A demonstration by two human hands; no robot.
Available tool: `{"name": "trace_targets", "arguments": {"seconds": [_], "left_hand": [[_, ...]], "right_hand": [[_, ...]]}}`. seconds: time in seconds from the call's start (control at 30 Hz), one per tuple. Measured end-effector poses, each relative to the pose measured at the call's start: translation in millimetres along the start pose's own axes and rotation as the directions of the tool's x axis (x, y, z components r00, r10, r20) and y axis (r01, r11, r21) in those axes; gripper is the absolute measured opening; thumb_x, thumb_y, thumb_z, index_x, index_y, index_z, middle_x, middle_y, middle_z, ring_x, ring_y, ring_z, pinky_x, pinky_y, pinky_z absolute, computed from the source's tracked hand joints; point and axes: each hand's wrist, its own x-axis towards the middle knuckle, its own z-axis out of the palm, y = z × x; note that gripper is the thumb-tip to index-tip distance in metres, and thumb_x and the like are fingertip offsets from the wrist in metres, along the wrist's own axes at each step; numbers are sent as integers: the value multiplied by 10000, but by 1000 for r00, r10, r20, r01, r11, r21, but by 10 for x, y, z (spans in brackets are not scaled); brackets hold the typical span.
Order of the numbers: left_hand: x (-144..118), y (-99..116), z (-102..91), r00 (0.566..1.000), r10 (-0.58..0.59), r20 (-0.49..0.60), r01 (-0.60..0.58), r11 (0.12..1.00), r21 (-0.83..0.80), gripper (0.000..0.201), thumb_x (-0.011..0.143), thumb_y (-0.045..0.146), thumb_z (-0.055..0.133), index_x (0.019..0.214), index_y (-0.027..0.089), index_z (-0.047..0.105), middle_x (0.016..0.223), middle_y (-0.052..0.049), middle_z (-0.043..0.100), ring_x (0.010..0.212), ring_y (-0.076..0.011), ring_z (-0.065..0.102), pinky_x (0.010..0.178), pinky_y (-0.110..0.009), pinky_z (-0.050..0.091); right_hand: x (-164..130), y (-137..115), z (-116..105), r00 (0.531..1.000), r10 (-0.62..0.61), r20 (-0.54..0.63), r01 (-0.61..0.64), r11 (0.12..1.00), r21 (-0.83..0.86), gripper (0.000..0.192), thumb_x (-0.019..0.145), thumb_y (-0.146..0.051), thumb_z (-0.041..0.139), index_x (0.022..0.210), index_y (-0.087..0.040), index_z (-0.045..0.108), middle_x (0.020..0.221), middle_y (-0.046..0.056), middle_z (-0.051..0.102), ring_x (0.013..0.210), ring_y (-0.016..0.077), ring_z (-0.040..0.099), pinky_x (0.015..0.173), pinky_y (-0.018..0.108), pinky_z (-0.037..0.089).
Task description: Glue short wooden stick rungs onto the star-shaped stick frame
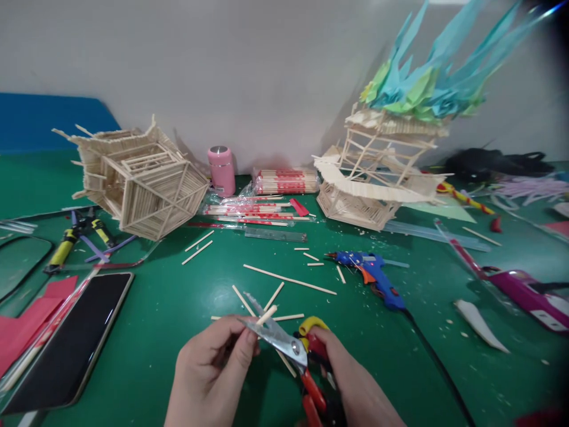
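Between thumb and fingers, my left hand [213,367] pinches a thin wooden stick [267,315], whose end points up and away from me. My right hand [351,373] is closed around the red and yellow handles of a pair of scissors [291,345]. The scissor blades are apart, with the stick between them just beyond my left fingertips. Several cut sticks lie on the table behind my hands, among them a short angled piece [274,295] and a longer stick [288,279]. The lower part of the held stick is hidden by my left hand.
A blue glue gun [371,270] lies right of centre, its cord running forward. Two stick structures stand behind, one left [146,184], one right [368,201] with blue paper on top. A phone [75,338], pliers [66,249], stick packs [284,181] and a pink flask [221,172] surround the work area.
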Motion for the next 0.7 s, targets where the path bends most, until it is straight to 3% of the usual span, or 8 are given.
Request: {"name": "trace_targets", "arguments": {"seconds": [0.2, 0.37, 0.57, 0.7], "left_hand": [[-5, -37, 20, 996, 84, 18, -85, 995, 55, 157, 823, 198, 504, 822, 235, 657, 655, 42, 645, 581, -99, 608, 479, -157, 487], [7, -21, 23, 980, 200, 4, -198, 966, 165, 166, 811, 156, 511, 837, 250, 645, 726, 47, 663, 619, -93, 617, 522, -155, 495], [8, 20, 17, 951, 305, 61, -309, 910, 276, 180, 821, 134, 489, 887, 233, 623, 756, 26, 682, 682, -100, 649, 527, -129, 491], [-2, 41, -1, 925, 360, 123, -380, 876, 296, 184, 804, 103, 505, 910, 201, 619, 761, 5, 681, 701, -92, 653, 569, -106, 492]], "right_hand": [[9, 11, 28, 1000, -22, -11, 22, 999, 47, 557, 597, -205, 579, 1143, -165, 472, 1041, 148, 614, 933, 311, 586, 780, 437, 469], [37, 43, 70, 999, -9, -43, 13, 996, 91, 612, 537, -190, 675, 1122, -244, 503, 976, 111, 632, 916, 339, 587, 754, 419, 473], [26, 111, 111, 1000, 19, -15, -18, 998, 60, 396, 595, -216, 646, 980, -218, 553, 803, 55, 631, 745, 248, 619, 649, 326, 476], [-3, 142, 137, 998, 66, -5, -66, 997, 34, 330, 648, -212, 581, 973, -177, 536, 801, 45, 636, 762, 206, 625, 656, 262, 470]]}}
